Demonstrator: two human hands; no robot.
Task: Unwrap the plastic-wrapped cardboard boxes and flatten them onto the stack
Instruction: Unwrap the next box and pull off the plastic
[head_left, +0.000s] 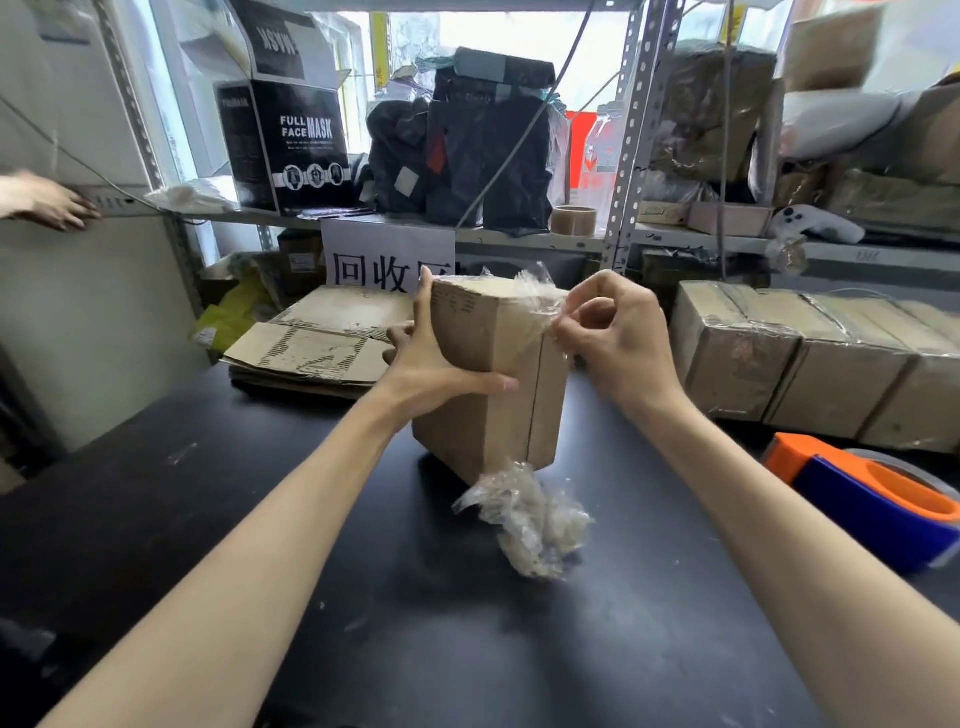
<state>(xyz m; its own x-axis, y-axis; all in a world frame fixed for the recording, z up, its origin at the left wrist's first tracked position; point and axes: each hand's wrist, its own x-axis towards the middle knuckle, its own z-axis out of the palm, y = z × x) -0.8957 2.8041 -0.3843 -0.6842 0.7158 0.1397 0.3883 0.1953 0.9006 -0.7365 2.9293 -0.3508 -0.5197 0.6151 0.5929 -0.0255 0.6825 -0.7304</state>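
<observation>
The brown cardboard box (488, 374) stands upright at the centre of the frame, over the black worktop (208, 519). The left hand (441, 358) grasps its left side to keep it steady. The right hand (618, 332) pinches the clear plastic wrap (535, 299) at the top right corner, probably to peel it off. The stack of flattened cardboard (317, 343) lies behind, at centre left.

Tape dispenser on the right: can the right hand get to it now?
Probably yes: the tape dispenser lies on the table beside the right forearm, nothing between. But the right hand pinches plastic wrap on the box and must let go first.
</observation>
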